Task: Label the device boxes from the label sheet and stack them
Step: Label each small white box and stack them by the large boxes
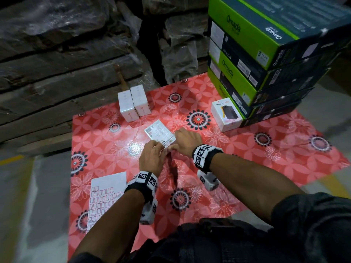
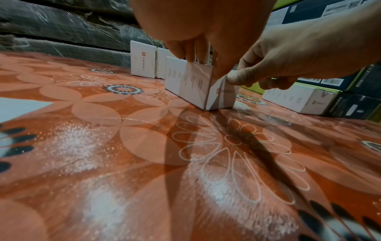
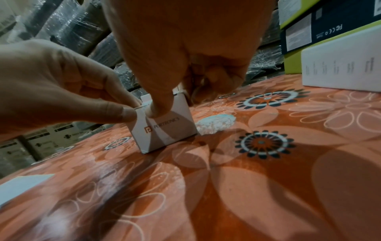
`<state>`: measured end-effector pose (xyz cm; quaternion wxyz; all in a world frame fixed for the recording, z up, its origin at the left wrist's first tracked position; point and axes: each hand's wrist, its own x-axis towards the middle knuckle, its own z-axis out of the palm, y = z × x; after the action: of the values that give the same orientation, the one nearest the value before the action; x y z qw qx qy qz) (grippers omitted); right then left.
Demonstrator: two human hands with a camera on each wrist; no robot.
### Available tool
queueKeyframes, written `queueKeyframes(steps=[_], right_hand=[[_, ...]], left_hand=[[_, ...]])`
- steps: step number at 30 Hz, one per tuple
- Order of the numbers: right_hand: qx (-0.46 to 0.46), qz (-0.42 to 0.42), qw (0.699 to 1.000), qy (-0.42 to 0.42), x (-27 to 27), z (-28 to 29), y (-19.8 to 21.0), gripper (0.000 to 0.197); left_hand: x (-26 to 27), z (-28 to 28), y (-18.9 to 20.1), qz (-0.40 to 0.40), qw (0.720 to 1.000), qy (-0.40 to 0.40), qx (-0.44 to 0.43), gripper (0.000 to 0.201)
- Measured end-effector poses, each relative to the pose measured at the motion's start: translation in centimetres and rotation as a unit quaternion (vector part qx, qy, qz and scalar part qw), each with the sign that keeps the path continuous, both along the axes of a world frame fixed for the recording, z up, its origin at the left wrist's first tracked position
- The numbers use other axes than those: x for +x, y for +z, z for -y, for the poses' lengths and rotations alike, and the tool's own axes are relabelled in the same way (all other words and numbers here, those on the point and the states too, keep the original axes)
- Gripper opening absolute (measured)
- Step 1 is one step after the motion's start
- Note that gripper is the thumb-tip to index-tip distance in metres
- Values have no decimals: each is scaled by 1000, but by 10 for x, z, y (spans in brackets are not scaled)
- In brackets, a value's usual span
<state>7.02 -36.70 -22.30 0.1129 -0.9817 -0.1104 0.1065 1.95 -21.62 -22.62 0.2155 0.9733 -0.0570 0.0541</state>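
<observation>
A white device box (image 1: 159,132) lies flat on the red flowered mat (image 1: 256,158), mid-scene. Both hands meet at its near end. My left hand (image 1: 161,149) pinches the box's upper near corner; in the right wrist view its fingertips (image 3: 128,112) close on that edge. My right hand (image 1: 173,147) grips the same end, its thumb (image 3: 157,109) pressing the end face with the orange logo and its fingers curled over the top. The box (image 2: 189,84) stays on the mat. The label sheet (image 1: 106,196) lies near left, beside my left forearm. I cannot make out a label on the box.
Two more white boxes (image 1: 133,103) stand side by side at the mat's far edge. Another white box marked HALLEY 20K (image 1: 226,114) sits at the right against a tall stack of green and black cartons (image 1: 266,54). Plastic-wrapped bundles (image 1: 66,54) wall off the back left.
</observation>
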Motion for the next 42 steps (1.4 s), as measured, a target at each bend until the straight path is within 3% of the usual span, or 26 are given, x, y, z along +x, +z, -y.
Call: queueKeyframes(steps=[5, 8, 11, 14, 20, 24, 28, 34, 39, 42], right_hand=[[48, -7, 998, -30, -2, 0, 3, 44], [77, -75, 993, -42, 5, 6, 9, 32], [202, -166, 961, -90, 16, 9, 9, 20], [272, -184, 935, -133, 19, 7, 9, 34], [272, -216, 928, -133, 21, -4, -4, 34], [260, -197, 929, -173, 18, -12, -8, 35], [210, -173, 941, -203, 18, -22, -4, 25], [290, -240, 910, -174, 26, -8, -1, 34], [217, -170, 939, -203, 18, -20, 3, 19], [251, -182, 936, -166, 17, -12, 4, 23]], left_hand=[[2, 0, 2, -25, 1000, 3, 2, 17], [1, -1, 4, -46, 999, 3, -16, 19], [1, -1, 4, -37, 995, 36, -84, 19], [4, 0, 8, -17, 983, 115, -145, 21], [14, 6, 17, -116, 940, 211, -243, 45], [17, 10, 17, -151, 922, 232, -272, 46], [19, 8, 16, -155, 919, 238, -274, 44], [17, 7, 14, -158, 914, 233, -292, 45], [17, 5, 12, -156, 913, 230, -300, 43], [19, 5, 10, -157, 903, 239, -322, 46]])
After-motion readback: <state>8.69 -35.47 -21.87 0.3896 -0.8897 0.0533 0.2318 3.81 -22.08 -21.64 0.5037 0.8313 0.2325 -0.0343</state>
